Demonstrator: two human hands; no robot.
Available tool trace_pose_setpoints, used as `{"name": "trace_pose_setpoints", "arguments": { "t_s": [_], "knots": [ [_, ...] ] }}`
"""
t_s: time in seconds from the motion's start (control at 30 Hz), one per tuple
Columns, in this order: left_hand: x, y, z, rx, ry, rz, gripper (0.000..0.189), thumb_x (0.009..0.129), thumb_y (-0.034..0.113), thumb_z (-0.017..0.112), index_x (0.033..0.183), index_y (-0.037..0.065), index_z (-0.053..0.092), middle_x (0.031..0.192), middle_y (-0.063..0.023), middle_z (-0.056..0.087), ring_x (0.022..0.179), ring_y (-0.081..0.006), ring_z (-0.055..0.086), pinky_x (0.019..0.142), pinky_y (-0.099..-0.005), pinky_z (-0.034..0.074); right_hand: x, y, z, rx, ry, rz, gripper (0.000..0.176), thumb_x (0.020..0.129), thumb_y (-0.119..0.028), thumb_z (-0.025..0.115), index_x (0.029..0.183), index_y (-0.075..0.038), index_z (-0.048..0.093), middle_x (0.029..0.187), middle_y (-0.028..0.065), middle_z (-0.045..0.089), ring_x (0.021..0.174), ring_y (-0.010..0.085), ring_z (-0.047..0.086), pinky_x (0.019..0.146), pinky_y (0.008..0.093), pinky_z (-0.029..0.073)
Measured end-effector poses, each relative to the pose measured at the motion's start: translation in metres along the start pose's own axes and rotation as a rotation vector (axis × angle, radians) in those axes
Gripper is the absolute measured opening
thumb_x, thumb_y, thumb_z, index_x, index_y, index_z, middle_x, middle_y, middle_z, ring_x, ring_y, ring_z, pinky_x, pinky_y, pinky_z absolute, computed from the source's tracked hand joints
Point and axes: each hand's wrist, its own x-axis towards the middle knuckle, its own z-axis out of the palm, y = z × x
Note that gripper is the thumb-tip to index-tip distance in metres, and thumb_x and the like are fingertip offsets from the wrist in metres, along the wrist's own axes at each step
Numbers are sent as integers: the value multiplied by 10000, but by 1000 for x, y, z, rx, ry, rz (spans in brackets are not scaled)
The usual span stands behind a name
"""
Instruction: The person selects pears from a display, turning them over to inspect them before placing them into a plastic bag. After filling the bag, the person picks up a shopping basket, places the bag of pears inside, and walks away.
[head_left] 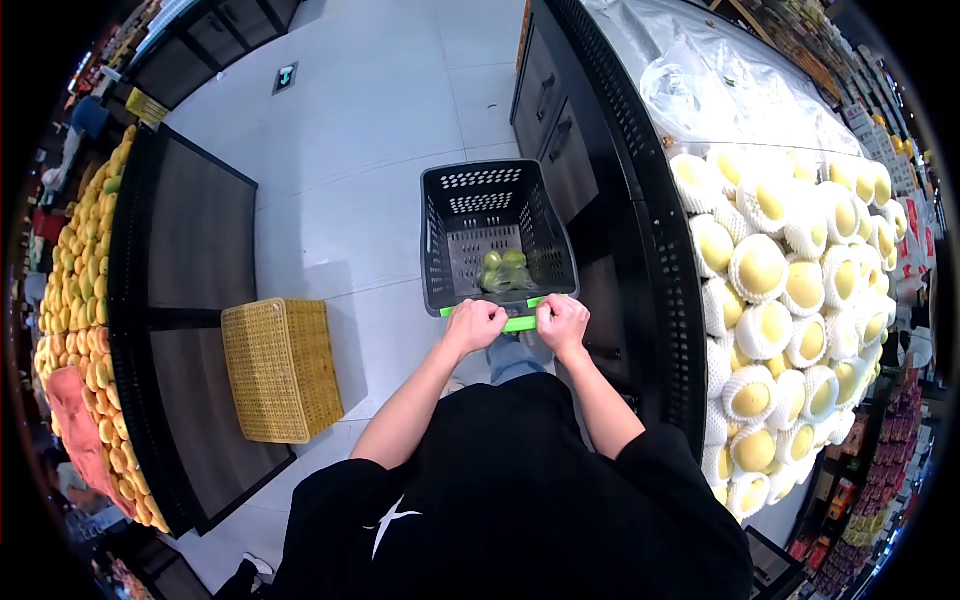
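Note:
Both hands grip the bright green handle (521,324) of a dark grey shopping basket (432,240) in front of my body. My left hand (474,326) is closed around the handle's left part, and my right hand (563,322) around its right part. Inside the basket, toward the near end, lies a clear plastic bag holding several green round fruits (505,268); their exact kind I cannot make out. Perforated walls surround the basket's floor.
On the right stands a display of yellow fruits in white foam nets (760,268), with a roll of clear plastic (690,90) beyond. At left, a stand holds yellow mangoes (88,260). A yellow crate (282,370) sits on the grey tiled floor (350,130) beside it.

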Motion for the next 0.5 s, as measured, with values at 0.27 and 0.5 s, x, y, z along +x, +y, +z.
{"name": "trace_pose_setpoints", "arguments": {
  "t_s": [0.27, 0.5],
  "knots": [
    [90, -15, -36, 43, 76, -28, 272, 752, 256, 568, 635, 23, 647, 605, -205, 593, 599, -387, 621, 590, -456, 491, 88, 6, 31, 92, -51, 26, 125, 738, -121, 585, 627, -99, 638, 620, 85, 636, 621, 290, 654, 591, 414, 517],
    [157, -14, -62, 87, 195, -20, 264, 734, 243, 581, 606, 14, 604, 599, -211, 573, 586, -391, 611, 574, -457, 476, 158, 19, 59, 133, -40, -2, 115, 741, -130, 604, 632, -95, 614, 628, 66, 636, 625, 270, 642, 601, 416, 514]
  ]
}}
